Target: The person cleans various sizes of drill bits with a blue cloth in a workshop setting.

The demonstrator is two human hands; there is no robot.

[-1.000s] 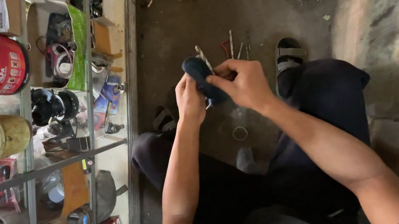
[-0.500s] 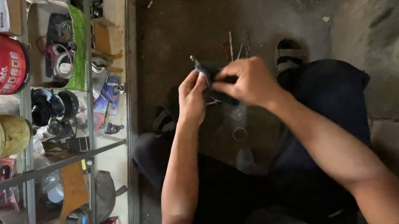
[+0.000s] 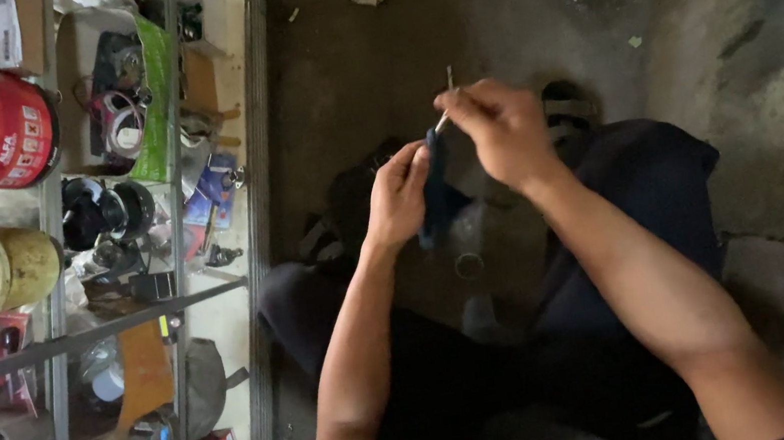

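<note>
Near the frame's centre a dark blue case (image 3: pixel 434 199) hangs upright from the left hand (image 3: pixel 396 197), fingers closed round it, while just above the right hand (image 3: pixel 499 130) pinches a thin metal rod (image 3: pixel 446 112) at its top.

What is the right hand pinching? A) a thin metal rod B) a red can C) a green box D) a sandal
A: the right hand pinches a thin metal rod between its fingertips, just above the dark blue thing that the left hand holds.
</note>
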